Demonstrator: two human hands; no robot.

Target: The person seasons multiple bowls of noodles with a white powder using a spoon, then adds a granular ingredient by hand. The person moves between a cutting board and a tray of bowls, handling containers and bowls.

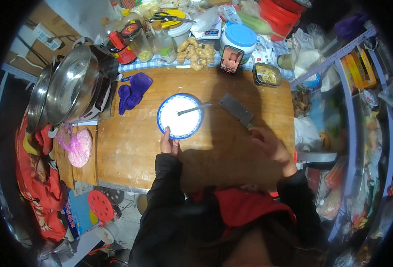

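Note:
A blue-rimmed white plate (pixel 170 128) stands on the wooden board (pixel 133 143), its middle washed out by glare. My left hand (pixel 169 143) grips the plate's near rim, thumb on top and fingers beneath. Across the plate lies a thin dark tool (pixel 191 109), its tip past the right rim; its exact kind is unclear. To the right, a cleaver (pixel 235 108) rests with its broad blade pointing away from me. My right hand (pixel 266 143), in shadow and slightly blurred, closes over the cleaver's greenish handle and hides most of it.
Purple cloth (pixel 134 91) lies at the back left. Ginger (pixel 196 53), a phone (pixel 231 59) and a tub of yellowish paste (pixel 267 75) line the far edge. Steel pans (pixel 72 83) and a pink bag (pixel 80 147) sit left; a shelf rack (pixel 348 100) stands right.

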